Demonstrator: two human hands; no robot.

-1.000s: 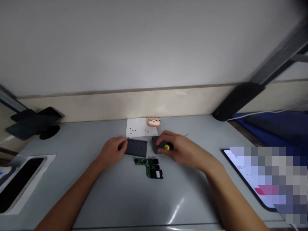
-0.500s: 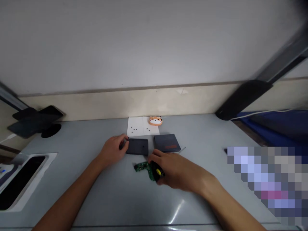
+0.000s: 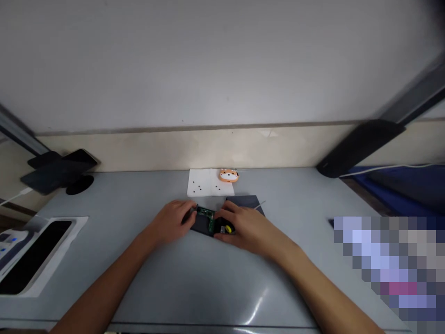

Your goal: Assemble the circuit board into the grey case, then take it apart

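Observation:
My left hand (image 3: 176, 220) is closed on the left end of a flat dark casing (image 3: 200, 224), which lies on the grey table. My right hand (image 3: 243, 227) grips a black part with a yellow spot (image 3: 228, 229), joined to a green circuit board (image 3: 210, 221). The board lies over the casing's upper and right side; whether it is seated in it I cannot tell. Behind my right hand is a second dark flat cover (image 3: 245, 201), partly hidden by the fingers. A thin metal rod (image 3: 260, 204) sticks out beside it.
A white paper (image 3: 208, 178) at the back bears several tiny dark screws (image 3: 200, 188) and an orange-and-white animal-faced case (image 3: 229, 175). On the left are a phone on a stand (image 3: 76, 160) and a large black-screened device (image 3: 38, 255). A black post base (image 3: 358, 146) stands back right.
My right hand has carried the circuit board and black part up and left onto the casing. My left hand has shifted right, still at the casing's left end, and the casing is now slightly tilted.

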